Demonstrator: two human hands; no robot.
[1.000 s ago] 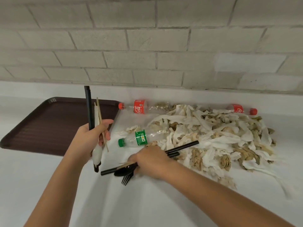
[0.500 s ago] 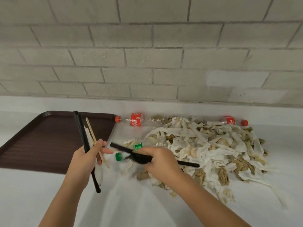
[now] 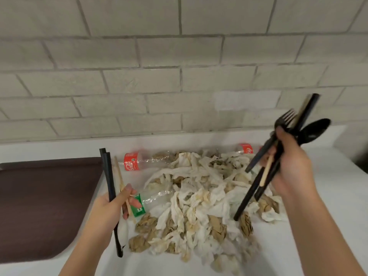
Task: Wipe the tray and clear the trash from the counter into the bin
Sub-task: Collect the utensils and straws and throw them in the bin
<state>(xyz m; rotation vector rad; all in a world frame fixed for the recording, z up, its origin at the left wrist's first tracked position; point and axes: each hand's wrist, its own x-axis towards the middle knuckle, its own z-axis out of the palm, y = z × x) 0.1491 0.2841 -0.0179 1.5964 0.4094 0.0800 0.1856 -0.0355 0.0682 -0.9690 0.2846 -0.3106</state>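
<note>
Tray [image 3: 43, 206] along the table's [image 3: 346, 192] left edge, cut off by the frame. Napkin heap [image 3: 199, 196] mid-table, half burying a red-label bottle [image 3: 139, 162] and a green-label bottle [image 3: 153, 197]. Left grip [image 3: 107, 210] pinching black straws [image 3: 109, 176] and chopsticks [image 3: 119, 176]; white object [image 3: 122, 230] beneath unclear. Right grip [image 3: 290, 166] clenched round fork [image 3: 285, 118], spoon [image 3: 315, 129] and black sticks [image 3: 250, 196], blurred.

This looks like a canteen or food-court clearing spot, not a home kitchen. A plain white bench [image 3: 342, 186] runs along a wall [image 3: 179, 86] of pale painted blocks, bare and institutional. On the left lies a brown ribbed serving tray [image 3: 45, 196] of the self-service kind. The middle of the bench carries a heap of used paper napkins [image 3: 199, 200], with crushed cola bottles [image 3: 131, 162] at its far edge. Throwaway black plastic cutlery [image 3: 314, 130] and wooden chopsticks [image 3: 119, 176] are held up over it.
</note>
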